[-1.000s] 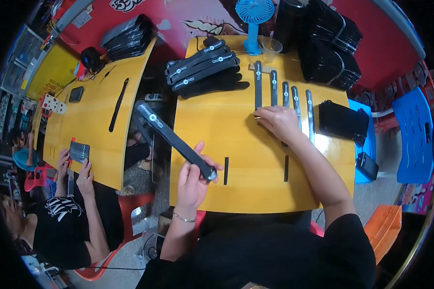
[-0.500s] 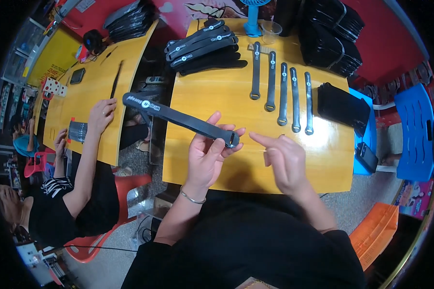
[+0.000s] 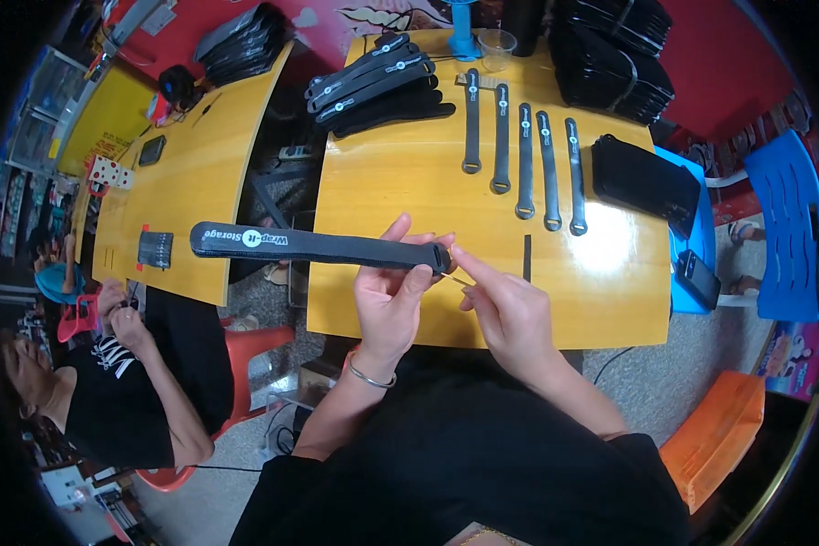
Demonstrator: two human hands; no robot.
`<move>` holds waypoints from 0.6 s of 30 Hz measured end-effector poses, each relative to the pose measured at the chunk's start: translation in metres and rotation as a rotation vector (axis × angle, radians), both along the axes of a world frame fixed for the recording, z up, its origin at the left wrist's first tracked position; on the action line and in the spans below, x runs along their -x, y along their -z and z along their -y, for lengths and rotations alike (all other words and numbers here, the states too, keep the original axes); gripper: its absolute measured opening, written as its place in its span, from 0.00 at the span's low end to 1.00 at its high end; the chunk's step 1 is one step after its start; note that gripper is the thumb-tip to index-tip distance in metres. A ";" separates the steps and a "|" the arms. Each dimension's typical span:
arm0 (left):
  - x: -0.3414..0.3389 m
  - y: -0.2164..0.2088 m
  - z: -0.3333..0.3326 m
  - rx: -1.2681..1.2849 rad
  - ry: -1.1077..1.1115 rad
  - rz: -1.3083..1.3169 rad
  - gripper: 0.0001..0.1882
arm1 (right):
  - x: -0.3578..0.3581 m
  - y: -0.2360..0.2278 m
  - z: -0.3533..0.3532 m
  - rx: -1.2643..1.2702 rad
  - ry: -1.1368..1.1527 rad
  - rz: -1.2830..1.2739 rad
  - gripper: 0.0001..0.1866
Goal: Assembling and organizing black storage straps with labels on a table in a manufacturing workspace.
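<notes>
My left hand [image 3: 389,305] grips the buckle end of a black storage strap [image 3: 314,248] with white lettering, thumb on top. It looks like more than one layer. The strap extends leftward, nearly level, above the table's near left part. My right hand [image 3: 517,318] is closed beside the buckle. Its fingers pinch a thin yellow strand [image 3: 457,280] that reaches to the strap's end; its exact kind is too small to tell. Several similar straps [image 3: 525,164] lie side by side on the table [image 3: 382,191] beyond my hands. A short black strip [image 3: 527,259] rests beyond my right hand.
A pile of black straps [image 3: 373,86] sits at the far left of my table. Black packs [image 3: 610,73] and a black pouch [image 3: 644,182] stand right. A clear cup [image 3: 497,50] is at the back. A co-worker [image 3: 127,382] sits left by another table [image 3: 191,191].
The held strap has swung down to nearly level. My right hand has moved left to the buckle end, its fingers now pinched. The co-worker's hands have drawn back from the other table.
</notes>
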State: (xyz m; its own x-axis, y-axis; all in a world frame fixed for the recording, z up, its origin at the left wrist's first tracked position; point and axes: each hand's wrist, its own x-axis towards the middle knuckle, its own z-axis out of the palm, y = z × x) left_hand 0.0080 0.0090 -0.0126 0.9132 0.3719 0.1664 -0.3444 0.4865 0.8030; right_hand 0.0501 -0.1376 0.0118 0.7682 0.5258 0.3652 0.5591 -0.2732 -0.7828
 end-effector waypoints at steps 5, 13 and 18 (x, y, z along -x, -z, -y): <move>0.004 0.000 0.003 -0.004 0.001 0.027 0.26 | 0.005 0.003 0.003 -0.006 0.012 -0.022 0.26; 0.006 0.002 0.009 -0.470 -0.168 0.095 0.23 | 0.009 0.003 0.002 -0.007 0.063 0.016 0.24; 0.008 0.000 0.011 -0.625 -0.253 0.111 0.22 | 0.012 0.009 -0.002 -0.347 -0.074 -0.681 0.22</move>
